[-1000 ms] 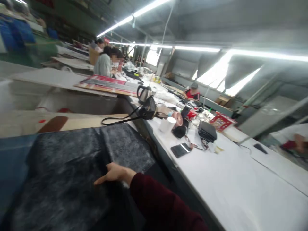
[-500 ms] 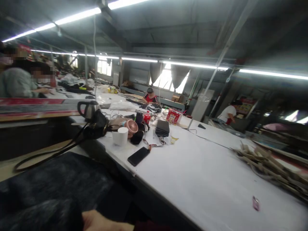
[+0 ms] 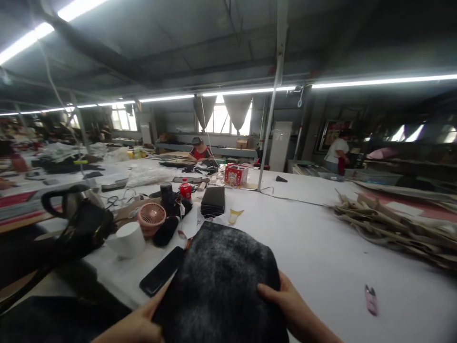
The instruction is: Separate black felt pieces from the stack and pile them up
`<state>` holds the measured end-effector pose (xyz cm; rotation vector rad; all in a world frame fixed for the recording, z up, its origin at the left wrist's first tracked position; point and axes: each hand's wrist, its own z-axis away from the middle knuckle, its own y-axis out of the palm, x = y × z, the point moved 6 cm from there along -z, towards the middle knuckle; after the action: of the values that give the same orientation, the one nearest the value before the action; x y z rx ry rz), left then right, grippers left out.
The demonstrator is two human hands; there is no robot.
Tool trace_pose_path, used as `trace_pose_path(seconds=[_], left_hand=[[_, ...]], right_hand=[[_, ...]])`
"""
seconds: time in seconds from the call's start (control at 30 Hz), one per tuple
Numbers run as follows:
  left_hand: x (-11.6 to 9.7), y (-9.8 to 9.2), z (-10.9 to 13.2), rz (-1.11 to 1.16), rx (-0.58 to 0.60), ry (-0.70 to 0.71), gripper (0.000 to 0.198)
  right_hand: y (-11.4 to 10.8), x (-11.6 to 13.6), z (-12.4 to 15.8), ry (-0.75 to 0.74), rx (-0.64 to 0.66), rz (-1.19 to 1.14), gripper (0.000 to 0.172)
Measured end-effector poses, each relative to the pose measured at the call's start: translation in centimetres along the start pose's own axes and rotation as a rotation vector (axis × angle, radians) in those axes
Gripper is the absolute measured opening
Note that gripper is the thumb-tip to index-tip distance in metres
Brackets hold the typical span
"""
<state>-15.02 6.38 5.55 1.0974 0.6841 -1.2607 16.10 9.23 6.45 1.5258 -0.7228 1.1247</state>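
A dark, dusty-looking piece of material [image 3: 221,276], black with pale smudges, is held up in front of me above the white table [image 3: 314,267]. My left hand [image 3: 143,319] grips its lower left edge, fingers partly hidden behind it. On the opposite edge, my right hand [image 3: 285,297] pinches it with the thumb on top. Just beyond the left hand lies a black phone [image 3: 162,270], partly covered by the piece. More dark material [image 3: 57,319] sits low at the left.
A white cup [image 3: 130,239], a pink fan [image 3: 152,218], a black bag [image 3: 89,224] and a kettle stand at left. Pink snips [image 3: 371,300] lie at right, near stacked brown strips [image 3: 385,228]. A dark stack [image 3: 213,202] and red box [image 3: 236,175] are ahead. Co-workers are farther off.
The view has swung right. The black piece has come up from the lower left to over the table, and both my hands now show on its edges.
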Motion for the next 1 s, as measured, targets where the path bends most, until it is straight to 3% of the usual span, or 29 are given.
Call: trace_pose_path(seconds=[0.07, 0.1, 0.17, 0.23, 0.3, 0.4, 0.5, 0.7, 0.8, 0.93, 1.0], left_hand=[[-1.8, 3.8, -5.7, -0.046, 0.216, -0.065, 0.112], [-2.3, 5.7, -8.7, -0.074, 0.345, -0.11, 0.115], [-3.1, 8.4, -15.0, -0.093, 0.454, -0.116, 0.113], [-2.6, 9.4, -21.1, -0.102, 0.402, -0.112, 0.107], [-1.1, 9.4, -25.9, -0.117, 0.284, -0.137, 0.095], [1.0, 8.8, -29.8, -0.101, 0.201, -0.131, 0.077], [1.8, 8.3, -30.7, -0.079, 0.192, -0.113, 0.073], [2.2, 8.1, -29.2, -0.101, 0.176, -0.108, 0.099], [2.1, 8.6, -28.6, -0.225, 0.194, -0.056, 0.089], [0.5, 8.3, -27.6, -0.621, 0.008, 0.157, 0.073], [-0.2, 7.8, -25.9, -0.679, -0.092, 0.225, 0.072]], right_hand=[[-4.6, 1.3, -2.5, -0.003, -0.105, 0.031, 0.055], [-6.9, 1.8, -4.0, -0.006, -0.154, 0.049, 0.055], [-11.3, 1.9, -7.7, -0.006, -0.233, 0.072, 0.054], [-15.4, 0.7, -11.6, 0.033, -0.293, 0.055, 0.053], [-18.9, -1.1, -15.0, 0.09, -0.352, 0.018, 0.052], [-22.3, -3.4, -18.6, 0.142, -0.41, -0.023, 0.048], [-23.7, -4.4, -20.1, 0.156, -0.42, -0.03, 0.044], [-23.5, -4.9, -19.4, 0.176, -0.428, -0.022, 0.043], [-23.5, -4.6, -19.0, 0.155, -0.436, -0.044, 0.044], [-25.3, -3.8, -17.5, 0.155, -0.542, 0.001, 0.05], [-26.1, -3.6, -16.1, 0.14, -0.608, 0.079, 0.049]])
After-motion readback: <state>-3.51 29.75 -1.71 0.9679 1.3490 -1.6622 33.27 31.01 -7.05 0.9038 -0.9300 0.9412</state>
